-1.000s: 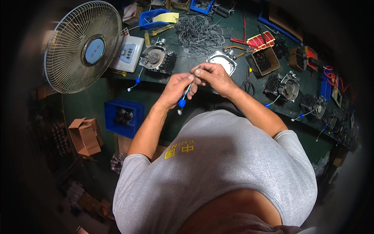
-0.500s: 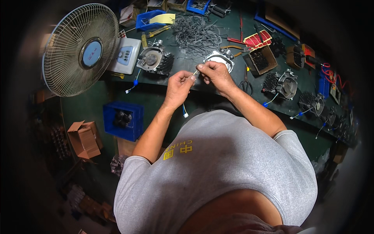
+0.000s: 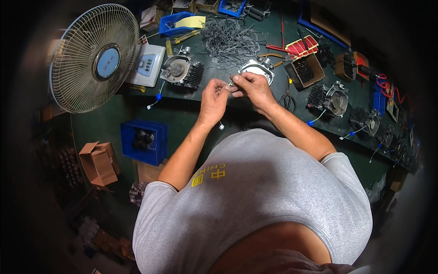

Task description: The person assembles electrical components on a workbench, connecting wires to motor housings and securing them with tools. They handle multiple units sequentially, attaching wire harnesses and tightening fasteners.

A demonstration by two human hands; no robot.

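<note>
In front of my chest, over the bench's front edge, my left hand [image 3: 214, 101] and my right hand [image 3: 255, 91] meet at the fingertips. Both are closed in a pinch. A thin wire lead hangs below my left hand and ends in a small white plug [image 3: 221, 125]. Where the fingertips touch there is a tiny pale piece, too small and too covered to name. Just beyond my right hand lies a round metal motor housing [image 3: 258, 69] with a white inside; my hand partly hides it.
A finned motor [image 3: 182, 71] stands left of my hands, another [image 3: 331, 98] to the right. Behind are a pile of grey ties [image 3: 230, 41], orange-handled pliers [image 3: 269, 60] and a cardboard box of black parts [image 3: 315, 80]. Scissors [image 3: 287, 100] lie nearby. A fan [image 3: 68, 59] rises at left.
My left hand has moved slightly right and tightened against my right fingertips. The hanging plug has swung right and up. My right hand has barely moved; its lower fingers have shifted.
</note>
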